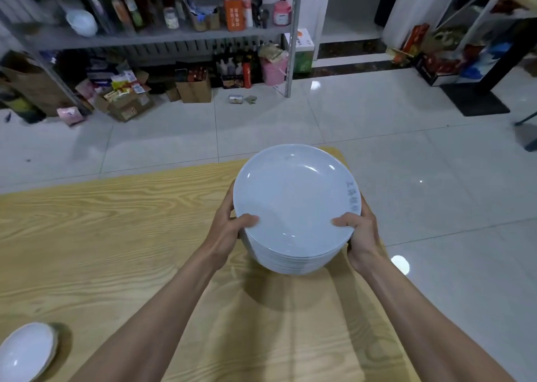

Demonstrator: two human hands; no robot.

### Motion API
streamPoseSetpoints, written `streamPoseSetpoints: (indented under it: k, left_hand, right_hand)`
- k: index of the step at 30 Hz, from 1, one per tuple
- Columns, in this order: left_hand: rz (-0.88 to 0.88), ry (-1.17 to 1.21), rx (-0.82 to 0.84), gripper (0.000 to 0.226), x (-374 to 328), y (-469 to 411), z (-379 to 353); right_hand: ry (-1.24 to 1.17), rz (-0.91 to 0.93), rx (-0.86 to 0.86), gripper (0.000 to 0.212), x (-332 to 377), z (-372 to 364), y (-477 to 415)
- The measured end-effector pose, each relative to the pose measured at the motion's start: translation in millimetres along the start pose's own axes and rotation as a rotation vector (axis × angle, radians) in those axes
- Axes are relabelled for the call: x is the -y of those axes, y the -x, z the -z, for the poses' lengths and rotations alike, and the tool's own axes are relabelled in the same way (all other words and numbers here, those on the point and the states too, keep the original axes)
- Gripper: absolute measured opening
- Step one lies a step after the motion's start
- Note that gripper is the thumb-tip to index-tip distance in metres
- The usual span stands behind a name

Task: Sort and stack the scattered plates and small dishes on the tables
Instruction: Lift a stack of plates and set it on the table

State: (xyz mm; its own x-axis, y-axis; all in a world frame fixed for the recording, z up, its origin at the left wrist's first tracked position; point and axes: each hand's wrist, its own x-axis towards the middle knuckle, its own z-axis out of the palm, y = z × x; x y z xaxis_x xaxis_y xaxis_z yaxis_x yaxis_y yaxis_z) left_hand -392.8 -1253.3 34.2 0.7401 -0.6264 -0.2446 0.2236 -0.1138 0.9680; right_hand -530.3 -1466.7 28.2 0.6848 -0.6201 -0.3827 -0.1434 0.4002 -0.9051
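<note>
1. Gripping the stack of plates (293, 207) on its left side, the left hand (229, 230) has its thumb laid over the rim of the top plate and its fingers curled down round the stack's side.
2. Right hand (360, 236): clasps the right side of the same stack, thumb on the top rim, fingers wrapped under and hidden.
3. Stack of plates: white, round, many deep, upright and even, over the far right corner of the table (116, 221). A shadow lies on the wood below it. Whether its base touches the table cannot be told.
4. Top plate: grey printed characters (351, 195) on its right rim, too blurred to read.
5. Small dish (26, 352): white, shallow, at the table's near left part, well apart from the stack and cut off by the frame's edge.
6. Table: pale wood with strong grain.
7. Floor (436, 178): glossy light tiles beyond the table's far and right edges.
8. Shelf (145, 37): grey metal, crowded with bottles and jars; a cardboard box (194, 91) stands below it, and a can (236, 99) lies on the tiles nearby.
</note>
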Motion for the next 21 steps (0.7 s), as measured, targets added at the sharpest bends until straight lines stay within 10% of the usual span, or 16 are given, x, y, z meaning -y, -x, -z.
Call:
streamPoseSetpoints:
  k: [21]
  left_hand:
    - [0.043, 0.016, -0.045, 0.087, 32, -110, -40]
  right_hand:
    - [-0.047, 0.041, 0.005, 0.07, -6, 42, -114]
